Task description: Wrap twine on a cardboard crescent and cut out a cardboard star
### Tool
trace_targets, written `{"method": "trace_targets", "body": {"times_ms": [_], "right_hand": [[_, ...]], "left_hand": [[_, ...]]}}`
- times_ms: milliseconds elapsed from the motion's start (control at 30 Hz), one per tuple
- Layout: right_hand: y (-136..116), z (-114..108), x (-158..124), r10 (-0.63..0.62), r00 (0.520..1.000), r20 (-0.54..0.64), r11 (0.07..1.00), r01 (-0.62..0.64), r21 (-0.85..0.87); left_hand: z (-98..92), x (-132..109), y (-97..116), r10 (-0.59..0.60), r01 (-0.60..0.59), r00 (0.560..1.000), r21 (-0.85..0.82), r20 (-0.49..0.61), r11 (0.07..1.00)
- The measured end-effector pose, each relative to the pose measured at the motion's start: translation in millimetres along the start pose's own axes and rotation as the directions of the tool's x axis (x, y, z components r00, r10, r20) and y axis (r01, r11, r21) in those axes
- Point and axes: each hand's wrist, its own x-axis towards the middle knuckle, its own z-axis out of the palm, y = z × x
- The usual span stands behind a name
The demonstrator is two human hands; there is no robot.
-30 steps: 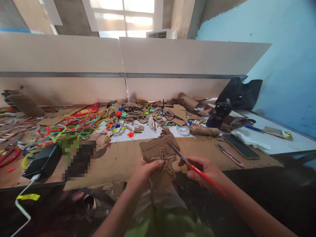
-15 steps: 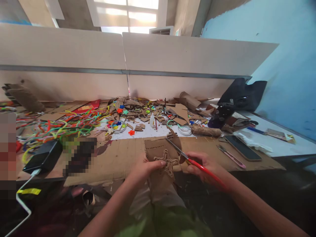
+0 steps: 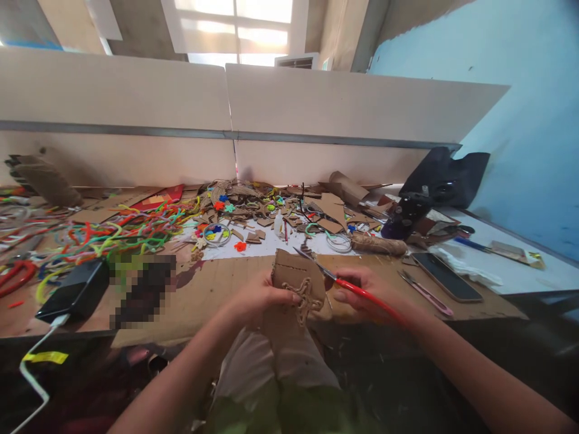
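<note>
A brown cardboard piece (image 3: 292, 265) with a star-like shape of twine (image 3: 307, 299) on it is in my left hand (image 3: 265, 295), the thumb pressed on the twine. My right hand (image 3: 359, 292) is closed round red-handled scissors (image 3: 362, 292). The scissor blades point up and left and lie across the upper right part of the cardboard. A dashed line of small marks runs near the cardboard's top edge.
Colourful pipe cleaners (image 3: 131, 226) heap at the left, near a black box (image 3: 75, 289) with a white cable. Cardboard scraps (image 3: 332, 208) pile up behind. At right lie a phone (image 3: 447, 276), a pink-handled tool (image 3: 427, 293) and a twine roll (image 3: 379, 244).
The cardboard has turned slightly and its curved right part beyond the scissors no longer shows. Both hands have shifted a little. Red handles have come into view at the far left.
</note>
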Motion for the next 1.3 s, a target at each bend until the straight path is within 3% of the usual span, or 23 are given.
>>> {"method": "trace_targets", "body": {"times_ms": [167, 333, 467, 567, 667, 767, 933, 1067, 1200, 1300], "right_hand": [[-3.8, 1.9, 11.6, 0.063, 0.989, -0.133, 0.964, -0.026, 0.264], [-4.7, 15.6, 22.6, 0.1, 0.991, -0.092, 0.86, -0.04, 0.509], [-6.4, 33.3, 30.1, 0.096, 0.991, -0.09, 0.789, -0.02, 0.614], [-7.1, 39.2, 35.0, 0.093, 0.989, -0.112, 0.776, -0.002, 0.631], [-5.4, 39.7, 39.1, 0.113, 0.975, -0.192, 0.81, 0.021, 0.586], [-3.6, 40.2, 42.2, 0.113, 0.958, -0.262, 0.822, 0.058, 0.567], [-7.5, 44.2, 44.4, 0.15, 0.951, -0.271, 0.729, 0.079, 0.68], [-10.5, 46.9, 44.7, 0.136, 0.933, -0.334, 0.717, 0.14, 0.683], [-11.1, 49.6, 44.2, 0.12, 0.919, -0.377, 0.71, 0.186, 0.679], [-10.5, 50.2, 44.7, 0.107, 0.905, -0.413, 0.715, 0.218, 0.664]], "left_hand": [[0.0, 7.4, 7.4, 0.011, -0.014, 1.0, -0.127, -0.022, 0.992], [4.7, 9.1, 5.6, 0.036, -0.039, 0.999, -0.172, -0.022, 0.984], [1.7, 16.3, 6.9, 0.051, -0.056, 0.997, -0.108, -0.049, 0.993], [-2.3, 22.5, 8.5, 0.057, -0.057, 0.996, 0.005, -0.072, 0.998], [-2.9, 23.5, 8.3, 0.069, -0.068, 0.993, 0.008, -0.092, 0.998], [-1.7, 19.8, 6.7, 0.045, -0.055, 0.993, -0.087, -0.11, 0.995], [-1.9, 14.4, 1.6, -0.006, -0.022, 0.994, -0.24, -0.113, 0.971], [2.5, 14.3, -7.0, 0.038, -0.092, 0.988, -0.38, -0.149, 0.92], [12.3, 16.5, -14.1, 0.017, -0.14, 0.969, -0.487, -0.248, 0.862], [20.1, 16.6, -15.1, 0.002, -0.211, 0.928, -0.524, -0.371, 0.825]]}}
